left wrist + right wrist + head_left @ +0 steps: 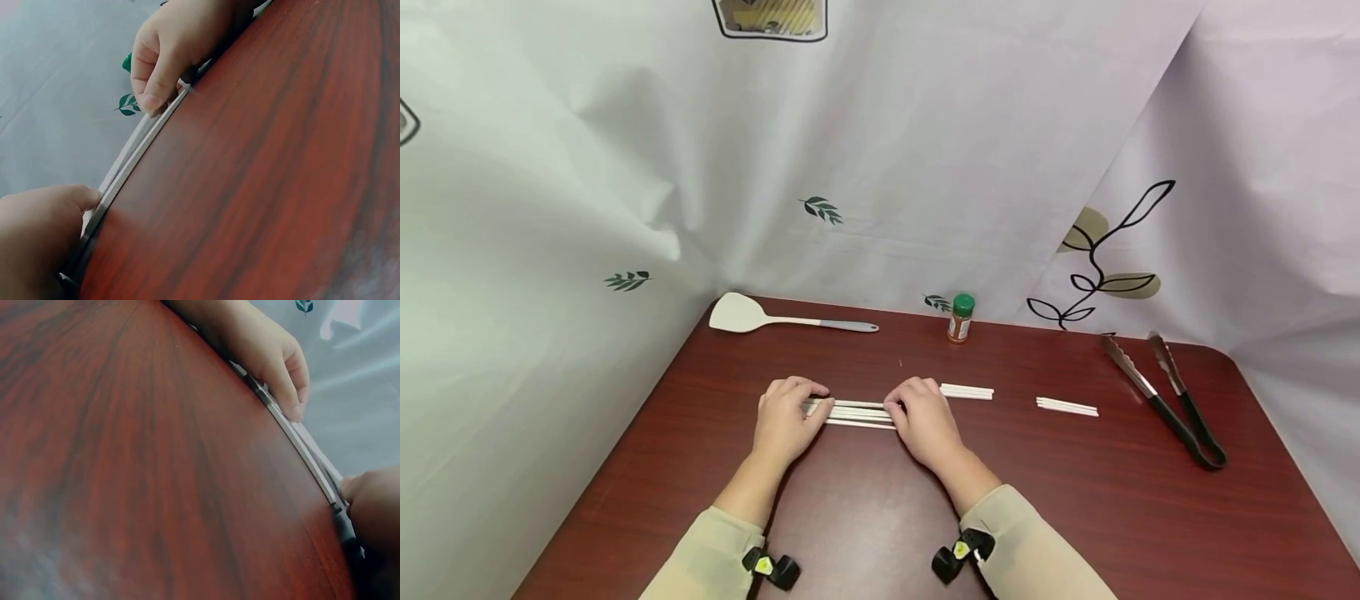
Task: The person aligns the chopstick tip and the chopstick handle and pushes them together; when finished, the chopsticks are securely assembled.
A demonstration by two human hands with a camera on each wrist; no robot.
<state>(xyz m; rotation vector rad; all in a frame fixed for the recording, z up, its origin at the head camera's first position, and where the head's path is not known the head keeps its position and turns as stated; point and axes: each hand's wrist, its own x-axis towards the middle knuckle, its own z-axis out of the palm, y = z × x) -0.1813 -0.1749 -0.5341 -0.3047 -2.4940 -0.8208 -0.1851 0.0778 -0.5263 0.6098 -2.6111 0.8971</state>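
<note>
Several thin white sticks [855, 414] lie side by side on the dark red wooden table [865, 500], with small gaps between them. My left hand [786, 421] pinches at their left end, thumb and fingers bent around it. At the opposite end, my right hand [922, 419] pinches the sticks between thumb and fingertips. Both fingertips covering the ends hide how far the sticks reach. In the left wrist view, the thumb of the right hand [178, 53] presses on a white stick [134, 165]. The right wrist view has the left hand [269, 359] bent down at the sticks [306, 450].
Just right of my right hand lies a short white stick bundle [967, 392], with another bundle [1067, 407] farther right. Tongs [1180, 408] lie spread at the right. Behind stand a green-capped spice jar [961, 319] and a white spatula [741, 314]. Patterned cloth [880, 167] hangs behind the table.
</note>
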